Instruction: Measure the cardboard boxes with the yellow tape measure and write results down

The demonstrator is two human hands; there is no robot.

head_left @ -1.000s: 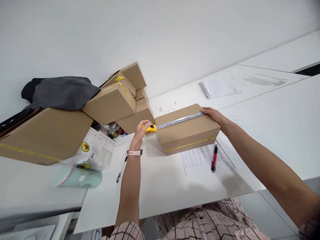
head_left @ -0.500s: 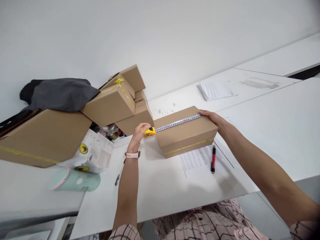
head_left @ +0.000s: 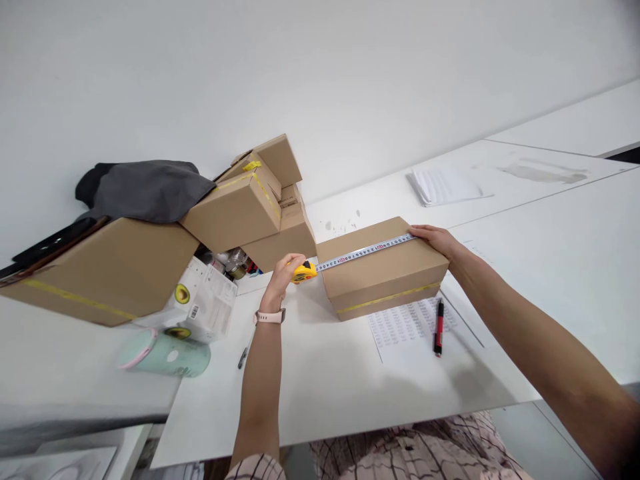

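A flat cardboard box point(head_left: 385, 277) with a yellow tape stripe lies on the white table point(head_left: 325, 373). A tape measure's blade point(head_left: 365, 252) is stretched along the box's far top edge. My left hand point(head_left: 283, 277) is closed on the yellow tape measure case point(head_left: 304, 271) just off the box's left end. My right hand point(head_left: 437, 240) presses the blade's end against the box's right corner, fingers curled over it.
Stacked cardboard boxes point(head_left: 245, 207) and a large box point(head_left: 105, 270) with dark cloth point(head_left: 150, 190) stand at left. A white carton point(head_left: 205, 303) and mint bottle point(head_left: 165, 353) lie nearby. A printed sheet point(head_left: 410, 323) with a red pen point(head_left: 439, 327) lies by the box; a second pen point(head_left: 244, 357) sits beside my left wrist.
Both hands keep their hold on the tape across the box. The camera has shifted a little, so everything sits slightly further right and lower in view.
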